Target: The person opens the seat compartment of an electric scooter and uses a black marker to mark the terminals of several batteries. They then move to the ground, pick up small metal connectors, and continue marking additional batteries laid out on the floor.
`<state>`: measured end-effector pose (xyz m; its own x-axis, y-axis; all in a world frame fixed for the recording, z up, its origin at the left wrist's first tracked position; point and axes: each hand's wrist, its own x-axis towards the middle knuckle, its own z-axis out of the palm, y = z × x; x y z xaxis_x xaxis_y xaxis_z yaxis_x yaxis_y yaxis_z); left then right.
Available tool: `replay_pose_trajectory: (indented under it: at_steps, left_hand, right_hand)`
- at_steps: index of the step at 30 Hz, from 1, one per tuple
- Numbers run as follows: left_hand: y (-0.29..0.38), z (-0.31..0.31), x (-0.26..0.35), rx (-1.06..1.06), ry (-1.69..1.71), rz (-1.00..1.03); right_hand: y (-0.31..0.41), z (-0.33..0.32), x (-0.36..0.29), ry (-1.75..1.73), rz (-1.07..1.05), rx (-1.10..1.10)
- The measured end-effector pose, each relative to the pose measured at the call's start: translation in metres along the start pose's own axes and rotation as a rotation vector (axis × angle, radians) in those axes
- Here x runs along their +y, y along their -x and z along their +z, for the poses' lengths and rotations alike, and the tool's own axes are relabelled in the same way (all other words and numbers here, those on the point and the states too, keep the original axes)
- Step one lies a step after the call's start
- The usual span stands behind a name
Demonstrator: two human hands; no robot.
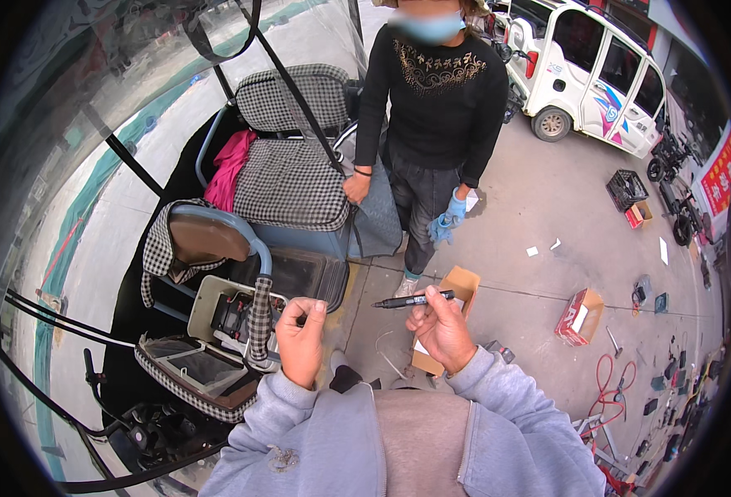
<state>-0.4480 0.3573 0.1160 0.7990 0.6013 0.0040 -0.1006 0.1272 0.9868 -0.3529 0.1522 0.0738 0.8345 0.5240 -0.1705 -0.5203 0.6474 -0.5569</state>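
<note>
My right hand (443,332) grips a black marker pen (403,302) between thumb and fingers, with its narrow end pointing left. The pen bears writing. Level with it on the left, my left hand (303,341) is raised with its fingers curled and thumb against the index finger. A small dark object (301,321) shows in that curl; most of it is hidden, so I cannot tell whether it is the pen's cap. Beyond my left hand stands an open compartment (201,304) with wiring and battery parts inside, in a vehicle with checked seat covers.
A person (437,118) stands ahead, one hand on the checked rear seat (291,180), the other holding blue gloves (446,220). Cardboard boxes (580,317), a hammer (614,341) and a red hose (607,397) lie on the right. A white vehicle (589,74) is parked behind.
</note>
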Motion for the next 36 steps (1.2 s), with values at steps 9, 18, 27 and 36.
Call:
replay_pose_trajectory:
  at_steps: [9,18,27,36]
  left_hand:
    - [0.01,-0.083,-0.066,0.324,0.51,-0.535]
    - [0.022,-0.106,-0.098,0.301,0.524,-0.393]
    - [0.027,-0.094,-0.077,0.318,0.441,-0.368]
    - [0.03,-0.088,-0.071,0.239,0.427,-0.411]
  right_hand:
    - [0.032,-0.059,-0.014,0.009,-0.107,0.196]
    - [0.045,-0.073,-0.013,-0.015,-0.15,0.245]
    - [0.06,-0.077,-0.009,-0.005,-0.163,0.341]
    - [0.068,-0.084,-0.004,0.01,-0.118,0.423]
